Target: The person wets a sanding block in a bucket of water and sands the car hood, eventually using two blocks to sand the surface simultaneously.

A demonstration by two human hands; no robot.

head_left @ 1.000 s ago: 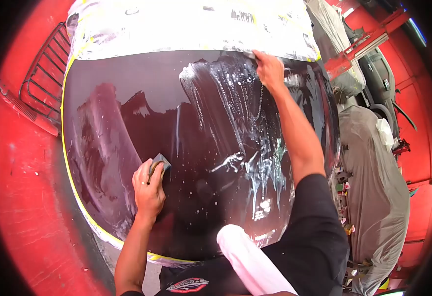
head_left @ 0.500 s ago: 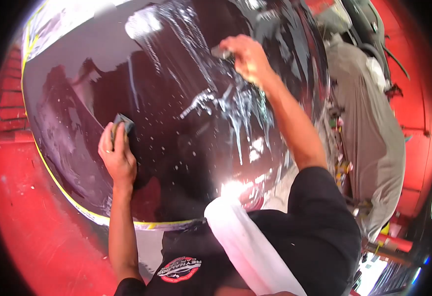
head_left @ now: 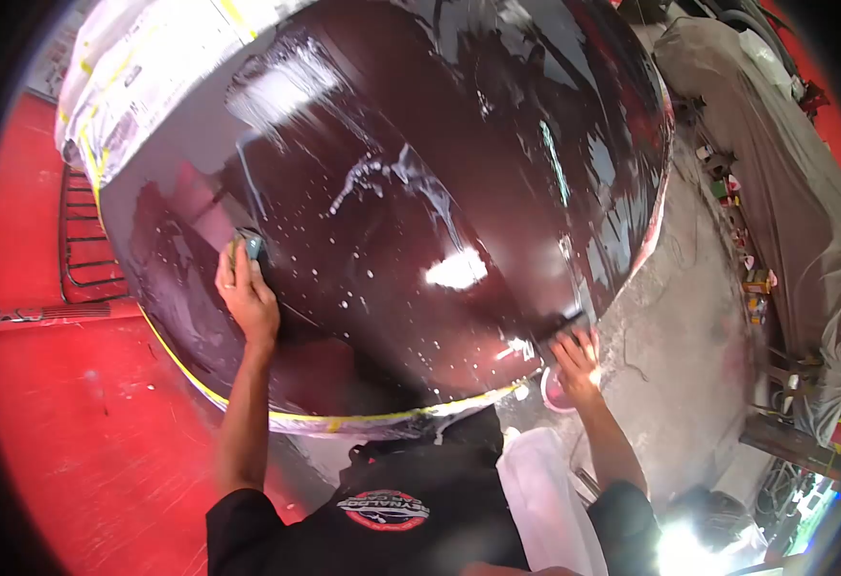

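Observation:
A glossy dark maroon car hood (head_left: 372,288), streaked with whitish liquid and dotted with droplets, curves across the view. My left hand (head_left: 250,302) is closed round a small grey-blue sanding block (head_left: 254,246) at the hood's left side. Near the front right edge, my right hand (head_left: 579,360) grips a dark, flat-edged pad (head_left: 557,332) against the surface; the fingers partly cover it. Yellow masking tape (head_left: 334,423) lines the hood's front rim. Just below my right hand shows a round pink-and-white container (head_left: 557,396), partly hidden.
White masking sheet (head_left: 152,91) covers the car beyond the hood. A red wall (head_left: 65,403) and a black metal rack (head_left: 89,240) stand on the left. Rightward are the concrete floor (head_left: 665,317), a car under a grey cover (head_left: 766,163) and a wooden beam (head_left: 793,444).
My right hand has swept from the hood's upper right down to its front right edge, and white streaks there have thinned. My left hand stays on its block. The view has shifted.

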